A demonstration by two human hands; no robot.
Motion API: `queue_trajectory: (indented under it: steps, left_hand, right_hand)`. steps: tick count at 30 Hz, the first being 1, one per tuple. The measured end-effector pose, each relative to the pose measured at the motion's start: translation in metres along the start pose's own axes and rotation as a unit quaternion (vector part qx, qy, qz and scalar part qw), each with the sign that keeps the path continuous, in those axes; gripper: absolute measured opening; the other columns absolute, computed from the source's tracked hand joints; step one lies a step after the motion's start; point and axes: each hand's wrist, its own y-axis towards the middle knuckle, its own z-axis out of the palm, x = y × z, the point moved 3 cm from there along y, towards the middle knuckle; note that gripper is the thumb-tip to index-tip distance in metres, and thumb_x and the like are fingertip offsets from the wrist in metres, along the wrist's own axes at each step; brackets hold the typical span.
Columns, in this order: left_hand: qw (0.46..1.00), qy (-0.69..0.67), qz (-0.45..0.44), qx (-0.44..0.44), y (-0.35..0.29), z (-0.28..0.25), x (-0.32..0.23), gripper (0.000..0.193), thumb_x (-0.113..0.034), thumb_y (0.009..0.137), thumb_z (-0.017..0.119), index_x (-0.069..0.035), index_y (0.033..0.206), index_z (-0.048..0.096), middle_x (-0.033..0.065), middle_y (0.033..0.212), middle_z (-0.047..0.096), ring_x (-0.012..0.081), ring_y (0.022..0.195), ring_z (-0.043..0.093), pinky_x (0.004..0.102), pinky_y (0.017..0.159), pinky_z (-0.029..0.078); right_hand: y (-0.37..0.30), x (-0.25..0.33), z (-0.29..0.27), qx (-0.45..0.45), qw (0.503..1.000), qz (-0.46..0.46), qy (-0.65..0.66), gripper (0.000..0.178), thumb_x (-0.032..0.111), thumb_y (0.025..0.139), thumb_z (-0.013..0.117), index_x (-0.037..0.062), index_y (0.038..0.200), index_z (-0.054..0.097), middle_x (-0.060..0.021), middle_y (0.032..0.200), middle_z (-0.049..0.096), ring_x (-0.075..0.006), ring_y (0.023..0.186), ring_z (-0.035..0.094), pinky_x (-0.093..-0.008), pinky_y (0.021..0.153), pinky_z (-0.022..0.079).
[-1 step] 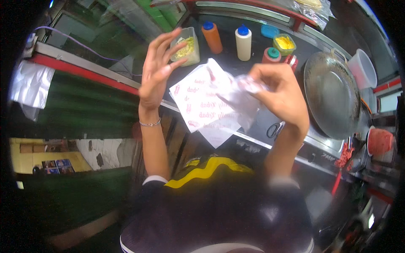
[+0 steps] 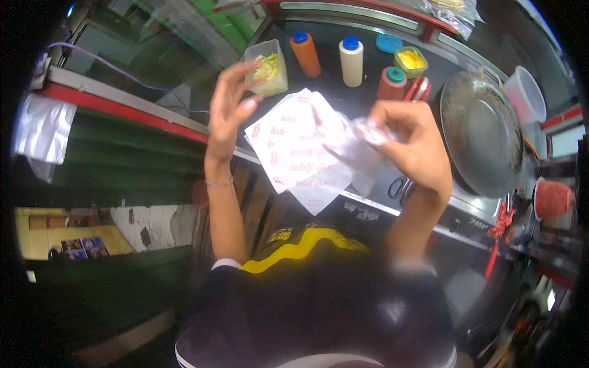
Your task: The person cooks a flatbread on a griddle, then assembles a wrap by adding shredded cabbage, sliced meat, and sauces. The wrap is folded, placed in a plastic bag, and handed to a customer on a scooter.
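White wrapping paper (image 2: 285,144) with red print lies spread in overlapping sheets at the counter's front edge, one corner hanging over it. My right hand (image 2: 417,144) is closed, thumb and fingers pinching a crumpled, whitish sheet of wrapping paper (image 2: 359,150) over the right side of the spread sheets. My left hand (image 2: 230,113) is raised at the left of the paper, fingers apart and slightly blurred, with nothing in it. Just beyond it is a clear tub (image 2: 279,83) of shredded pale-green vegetable, partly covered by the fingers.
An orange bottle (image 2: 306,58) and a white bottle (image 2: 352,64), both blue-capped, stand behind the paper. A green-capped red bottle (image 2: 391,86) and a tub of yellow slices (image 2: 411,61) are farther right. A large dark pan (image 2: 481,138) sits right, black-handled scissors (image 2: 399,187) near my right wrist.
My left hand's fingers have dipped and drawn in a little. The whole view has shifted slightly. My right hand keeps its pinch on the wrapping paper.
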Motion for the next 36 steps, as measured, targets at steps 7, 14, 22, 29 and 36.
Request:
queue_trajectory:
  steps: [7,14,22,29,36]
  left_hand:
    - [0.747,0.539,-0.144,0.36,-0.094,-0.034,0.185,0.081,-0.06,0.097,0.074,-0.034,0.17,0.049,0.0171,0.185,0.023,0.0487,0.17,0.015,0.078,0.131,0.007]
    - [0.785,0.518,0.016,0.338,-0.065,-0.095,0.23,0.082,-0.051,0.097,0.077,-0.032,0.171,0.047,0.0195,0.186,0.02,0.0499,0.169,0.015,0.075,0.133,0.007]
    - [0.901,0.319,0.072,0.284,-0.06,-0.032,0.17,0.059,-0.026,0.112,0.062,-0.003,0.164,0.05,0.0241,0.167,0.05,0.0417,0.157,0.042,0.0524,0.132,0.03]
    - [0.724,-0.089,-0.126,0.672,-0.259,0.222,0.078,0.049,-0.027,0.114,0.056,0.002,0.153,0.06,0.0188,0.143,0.069,0.0332,0.132,0.065,0.0457,0.117,0.047]
    - [0.487,-0.146,-0.267,0.819,-0.467,0.372,-0.006,0.051,-0.029,0.114,0.056,0.002,0.154,0.059,0.0177,0.142,0.069,0.0315,0.127,0.066,0.0446,0.112,0.05]
  right_hand:
    - [-0.131,0.006,0.054,-0.234,0.961,0.133,0.062,0.017,0.008,0.091,0.085,0.0014,0.091,0.07,0.0037,0.08,0.066,-0.0023,0.071,0.054,-0.0231,0.062,0.038]
    - [-0.223,0.015,0.153,-0.503,0.835,0.217,-0.05,0.015,0.009,0.094,0.081,0.002,0.092,0.068,0.0031,0.078,0.065,-0.0016,0.07,0.052,-0.022,0.061,0.035]
    - [-0.288,0.051,0.23,-0.506,0.834,0.219,0.007,0.019,0.017,0.097,0.082,0.0033,0.094,0.07,0.001,0.076,0.066,-0.0066,0.07,0.06,-0.0273,0.064,0.048]
    - [-0.362,0.075,0.246,-0.622,0.78,0.022,-0.059,0.017,0.008,0.103,0.076,0.0031,0.098,0.061,0.0006,0.086,0.067,-0.0044,0.076,0.062,-0.0267,0.065,0.05]
    - [-0.52,0.141,0.288,-0.722,0.679,-0.004,-0.134,0.014,0.005,0.104,0.074,0.0017,0.108,0.062,-0.0038,0.101,0.071,-0.0109,0.094,0.068,-0.032,0.083,0.057]
